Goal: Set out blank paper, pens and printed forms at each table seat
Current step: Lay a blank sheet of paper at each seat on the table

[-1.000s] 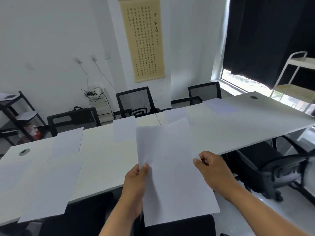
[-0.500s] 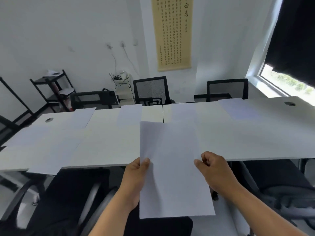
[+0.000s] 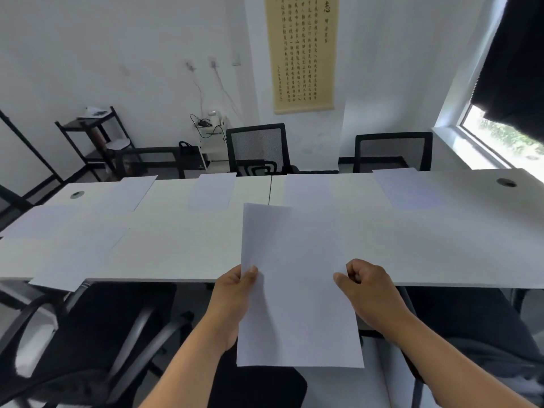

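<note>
- Left hand (image 3: 232, 295) fingers pinch the left edge of the blank paper (image 3: 297, 290); right hand (image 3: 368, 287) fingers pinch its right edge.
- Paper is held above the desk (image 3: 182, 245) near edge.
- Judged light, limp, easily creased; edge grips suit it.

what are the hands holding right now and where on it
Blank paper, held in the air over the table edge: the left hand pinches its left edge, the right hand pinches its right edge.

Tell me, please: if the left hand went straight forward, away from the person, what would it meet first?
Most likely the near edge of the white table, just beyond the left hand, which grips the held sheets. Depth is unclear; it may pass above the edge.
</note>
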The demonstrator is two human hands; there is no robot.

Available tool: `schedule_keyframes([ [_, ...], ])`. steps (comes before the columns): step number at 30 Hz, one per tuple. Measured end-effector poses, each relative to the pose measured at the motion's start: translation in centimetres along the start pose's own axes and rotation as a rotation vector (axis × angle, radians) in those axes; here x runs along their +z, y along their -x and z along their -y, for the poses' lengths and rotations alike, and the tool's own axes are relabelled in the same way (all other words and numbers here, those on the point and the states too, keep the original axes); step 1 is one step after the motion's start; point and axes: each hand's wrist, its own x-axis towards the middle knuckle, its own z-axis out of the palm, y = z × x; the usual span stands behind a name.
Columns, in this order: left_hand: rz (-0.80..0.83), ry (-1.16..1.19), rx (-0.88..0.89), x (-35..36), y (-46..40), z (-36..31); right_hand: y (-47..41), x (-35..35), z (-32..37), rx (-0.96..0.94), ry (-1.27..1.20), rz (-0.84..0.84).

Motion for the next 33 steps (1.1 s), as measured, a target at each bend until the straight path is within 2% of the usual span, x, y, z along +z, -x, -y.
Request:
schedule_keyframes([
  [11,0.015,-0.046,-0.091,4.0,-12.3,1.3,-10.9,1.5,-4.8,0.147,-0.026,0.048],
  [19,0.023,-0.084,-0.184,3.9,-20.0,3.0,-17.6,4.9,-8.8,0.247,-0.015,0.113],
  [27,0.038,-0.048,-0.27,2.8,-23.6,4.0,-21.5,7.4,-11.6,0.284,0.051,0.159],
  [33,0.018,-0.022,-0.256,1.7,-24.0,4.0,-23.1,9.4,-13.2,0.299,0.086,0.181],
])
